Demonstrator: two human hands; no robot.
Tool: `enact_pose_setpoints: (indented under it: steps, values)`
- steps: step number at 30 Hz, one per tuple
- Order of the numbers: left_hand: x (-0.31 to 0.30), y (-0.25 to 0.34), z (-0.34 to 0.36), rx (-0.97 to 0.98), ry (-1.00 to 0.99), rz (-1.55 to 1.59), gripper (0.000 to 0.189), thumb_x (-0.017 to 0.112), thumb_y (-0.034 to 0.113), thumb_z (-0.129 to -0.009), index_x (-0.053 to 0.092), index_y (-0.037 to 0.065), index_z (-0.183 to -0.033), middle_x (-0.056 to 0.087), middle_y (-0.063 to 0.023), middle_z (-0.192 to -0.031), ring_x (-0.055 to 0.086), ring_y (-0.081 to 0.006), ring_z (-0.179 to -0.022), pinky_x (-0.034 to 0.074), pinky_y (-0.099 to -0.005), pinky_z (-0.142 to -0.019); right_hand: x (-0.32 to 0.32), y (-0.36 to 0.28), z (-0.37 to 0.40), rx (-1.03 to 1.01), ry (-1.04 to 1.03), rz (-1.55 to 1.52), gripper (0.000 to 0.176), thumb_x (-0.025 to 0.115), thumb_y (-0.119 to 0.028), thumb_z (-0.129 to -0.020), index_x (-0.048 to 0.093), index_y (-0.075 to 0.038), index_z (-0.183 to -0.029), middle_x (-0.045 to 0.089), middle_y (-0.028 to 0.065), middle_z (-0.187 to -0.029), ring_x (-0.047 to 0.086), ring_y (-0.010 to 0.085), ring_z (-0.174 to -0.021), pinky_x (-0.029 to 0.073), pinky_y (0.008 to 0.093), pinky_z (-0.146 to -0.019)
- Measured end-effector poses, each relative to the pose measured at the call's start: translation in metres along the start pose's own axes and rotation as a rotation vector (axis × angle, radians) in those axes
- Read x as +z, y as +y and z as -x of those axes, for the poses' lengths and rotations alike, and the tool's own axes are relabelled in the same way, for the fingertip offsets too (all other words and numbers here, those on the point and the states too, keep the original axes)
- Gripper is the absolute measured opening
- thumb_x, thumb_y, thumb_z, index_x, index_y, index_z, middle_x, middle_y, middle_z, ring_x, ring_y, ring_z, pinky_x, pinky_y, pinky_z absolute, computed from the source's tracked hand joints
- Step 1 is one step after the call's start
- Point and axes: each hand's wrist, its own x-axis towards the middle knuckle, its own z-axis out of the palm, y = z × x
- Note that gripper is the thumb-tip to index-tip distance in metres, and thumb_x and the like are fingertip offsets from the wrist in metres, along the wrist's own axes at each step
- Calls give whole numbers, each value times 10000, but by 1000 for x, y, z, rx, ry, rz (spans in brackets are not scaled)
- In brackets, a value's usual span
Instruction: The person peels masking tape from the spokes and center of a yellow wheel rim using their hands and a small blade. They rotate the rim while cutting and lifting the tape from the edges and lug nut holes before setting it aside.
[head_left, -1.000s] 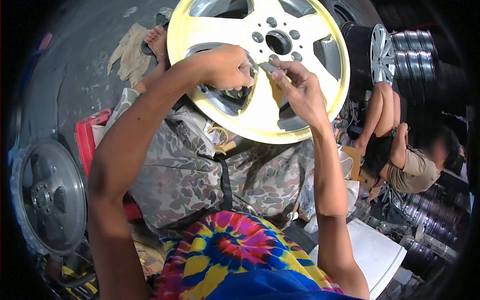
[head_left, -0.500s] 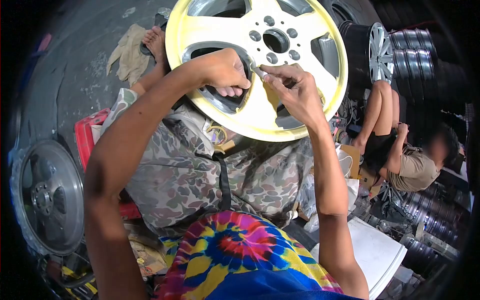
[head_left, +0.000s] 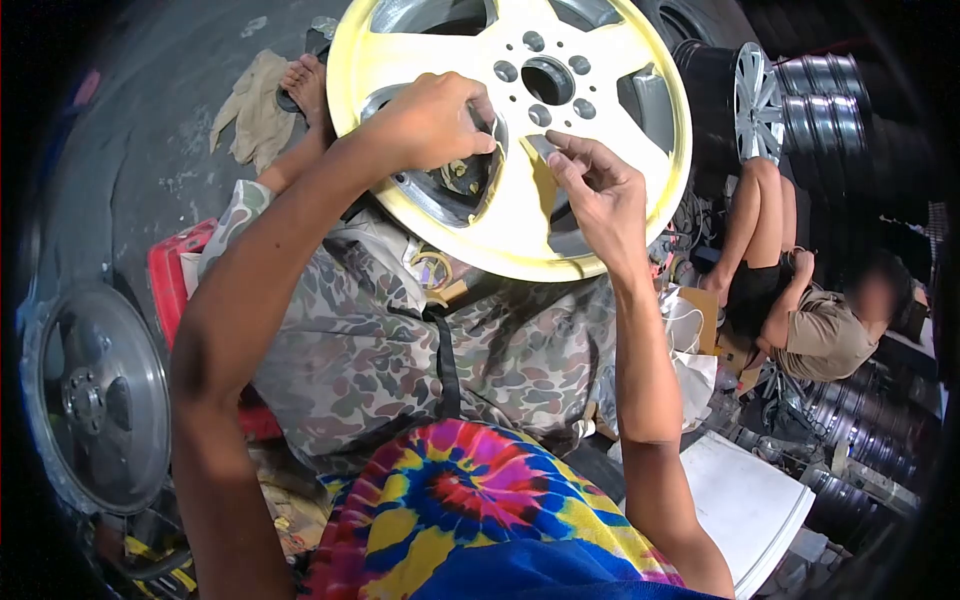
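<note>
A pale yellow five-spoke alloy wheel [head_left: 610, 60] stands tilted on my lap, face toward me. My left hand [head_left: 430, 120] grips a spoke at the wheel's left opening, fingers curled around its edge. My right hand [head_left: 600, 195] pinches a small grey piece, like a scrap of sandpaper [head_left: 541, 146], against the yellow spoke just below the hub holes [head_left: 548, 80]. My camouflage trousers [head_left: 400, 340] lie under the wheel.
A bare silver wheel [head_left: 95, 395] lies on the floor at the left beside a red crate [head_left: 170, 275]. Another person [head_left: 810, 320] sits at the right among stacked rims [head_left: 810, 110]. A rag [head_left: 255, 105] and a white board [head_left: 745, 500] lie nearby.
My left hand has shifted its grip up on the spoke. My right hand has slid the grey piece slightly right and down along the spoke. The wheel has tipped a little.
</note>
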Motion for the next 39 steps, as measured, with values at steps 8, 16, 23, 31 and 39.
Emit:
enact_pose_setpoints:
  steps: [8,16,23,31,39]
  values:
    - [7,9,-3,244,-52,-113,233,731,143,-903,668,-31,-1045,717,-174,-907,709,-301,-851,557,-415,-807,2,-1,5,7,-16,21,291,774,-161,-939,790,2,-1180,632,7,-770,548,90,-732,489,270,-736]
    - [-5,7,10,324,13,-206,218,667,195,-928,666,-12,-998,670,-192,-930,636,-365,-965,507,-426,-920,6,3,0,-112,12,110,274,772,-168,-945,795,-5,-1164,644,35,-752,546,118,-702,493,300,-697]
    - [-15,14,7,158,-123,-145,230,749,138,-864,679,0,-1035,699,-137,-816,688,-264,-809,544,-375,-787,5,0,-17,-16,19,33,280,756,-167,-968,782,7,-1186,592,-5,-727,493,62,-692,446,254,-642]
    - [-11,28,10,317,78,-145,289,827,97,-800,666,6,-1023,636,-68,-780,619,-195,-744,527,-336,-744,26,29,-6,3,168,-291,246,748,-110,-965,774,28,-1167,638,-4,-802,525,54,-724,449,233,-681]
    - [-23,26,4,100,-155,56,178,828,94,-840,673,8,-856,671,-33,-815,595,-113,-738,499,-293,-709,22,23,-5,15,141,-271,242,755,-99,-955,776,21,-1164,647,4,-795,539,53,-735,454,228,-709]
